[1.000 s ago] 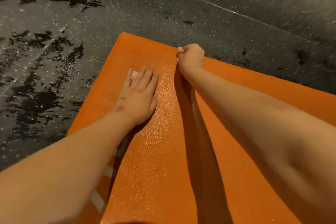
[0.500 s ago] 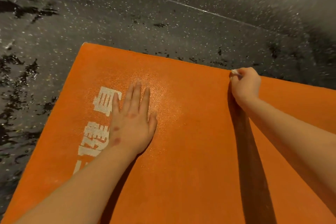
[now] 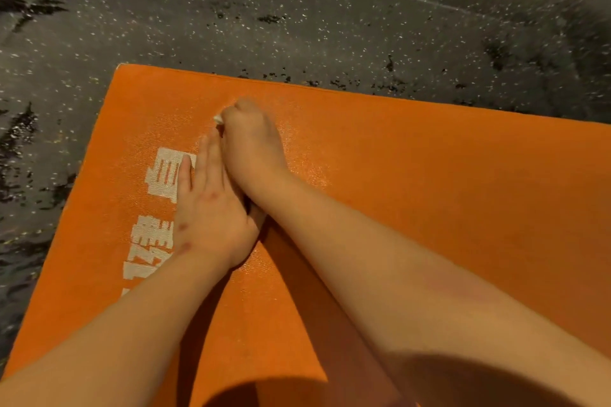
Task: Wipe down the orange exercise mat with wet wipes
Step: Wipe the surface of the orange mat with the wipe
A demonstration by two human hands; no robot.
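A gym-like space: dark speckled rubber floor tiles (image 3: 297, 26) under an orange exercise mat (image 3: 429, 175) with white lettering (image 3: 165, 175).

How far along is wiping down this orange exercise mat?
Done: a wet sheen shows near the middle of the orange textured exercise mat. In hand: the right hand grips a small white wet wipe on it; the left hand presses flat. Left: the matte right side looks dry.
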